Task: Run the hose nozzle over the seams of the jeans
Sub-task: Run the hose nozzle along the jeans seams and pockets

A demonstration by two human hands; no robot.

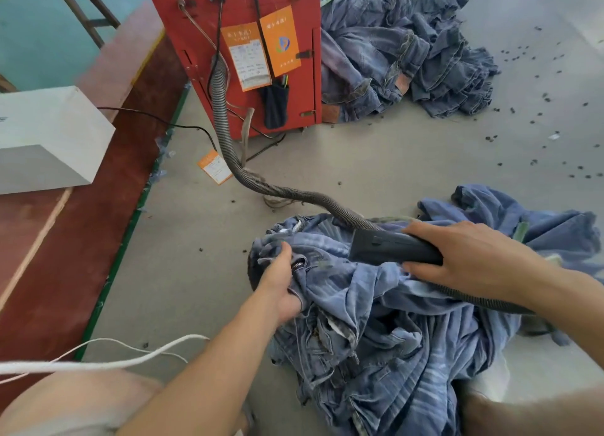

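Observation:
A crumpled pair of blue jeans (pixel 385 331) lies on the grey floor in front of me. My left hand (pixel 281 285) grips a bunched fold of the denim beside the zipper. My right hand (pixel 457 259) holds the dark hose nozzle (pixel 389 246), whose wide mouth points left and lies on the fabric near the waistband. A grey ribbed hose (pixel 238 161) curves from the nozzle back to a red machine cabinet (pixel 235 17).
A pile of blue jeans (pixel 408 50) lies at the back right of the cabinet. A white box (pixel 42 135) sits on a red-brown platform (pixel 65 246) at the left. White cord (pixel 98 360) crosses the lower left. Dark scraps dot the floor (pixel 425 154).

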